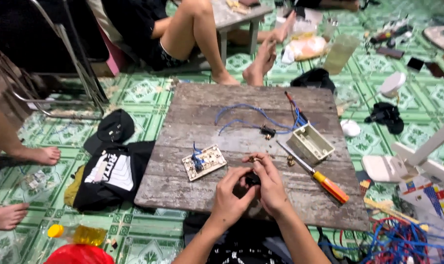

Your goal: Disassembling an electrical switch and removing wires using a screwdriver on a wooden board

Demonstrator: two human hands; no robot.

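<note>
Item: small black part (pixel 252 180), pinched between the fingers (pixel 245 191) of the left hand (pixel 227 198) and the right hand (pixel 269 186), both closed round it, at the near edge of the table (pixel 192 122). Left of the hands on the table: cream switch plate (pixel 204 162) with short blue wires. Right of them: orange-handled screwdriver (pixel 314 173). Beyond the screwdriver: cream open box (pixel 310 143); contents cannot be told. Behind the box: long blue wires (pixel 251 117).

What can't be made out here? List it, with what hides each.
- Head view: the small dark part, mostly covered by both hands, left hand and right hand.
- Head view: blue wire bundle, cut off by the bottom edge.
- Head view: terminals on the switch plate, too small.
</note>
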